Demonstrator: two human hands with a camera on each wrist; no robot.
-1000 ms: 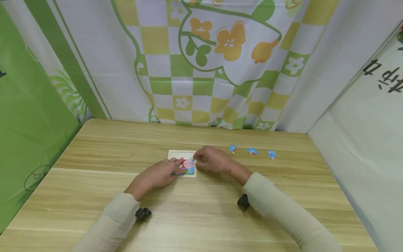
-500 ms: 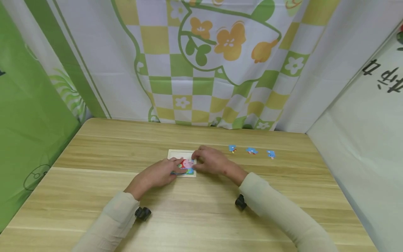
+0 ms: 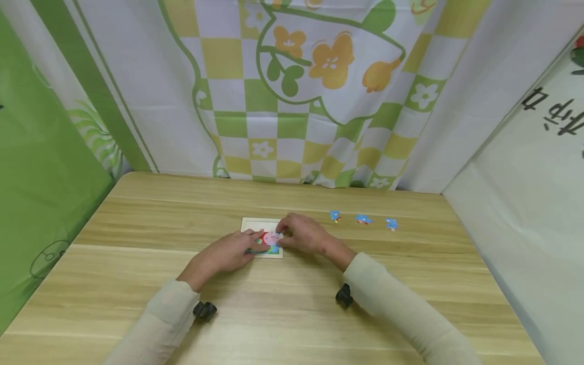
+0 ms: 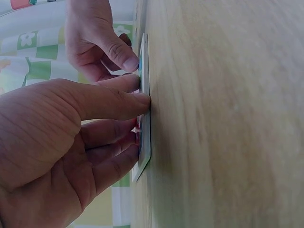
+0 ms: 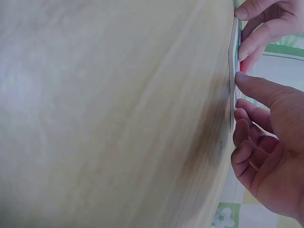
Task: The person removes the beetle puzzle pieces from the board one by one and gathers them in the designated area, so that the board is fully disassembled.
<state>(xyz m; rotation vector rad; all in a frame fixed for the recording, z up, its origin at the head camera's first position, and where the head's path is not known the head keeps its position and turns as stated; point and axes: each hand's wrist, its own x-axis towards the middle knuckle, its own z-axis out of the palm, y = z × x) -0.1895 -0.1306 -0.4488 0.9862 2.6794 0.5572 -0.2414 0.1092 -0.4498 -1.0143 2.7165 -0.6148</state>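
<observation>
Fingers of the left hand point(image 3: 230, 249) lie extended on the puzzle point(image 3: 271, 238); those of the right hand point(image 3: 304, 234) touch it, grip unclear

I read the surface point(image 3: 292, 314) as smooth and wood-grained, with a soft sheen. The puzzle board point(image 3: 257, 224) looks like pale wood to me; the curtain point(image 3: 292, 121) is printed cloth, the sleeves point(image 3: 401, 304) matt fabric, the wrist cameras point(image 3: 344, 295) apparently black plastic.

R hand point(image 3: 303, 233) shifted slightly L, thumb now on puzzle frame point(image 3: 251, 221)
</observation>
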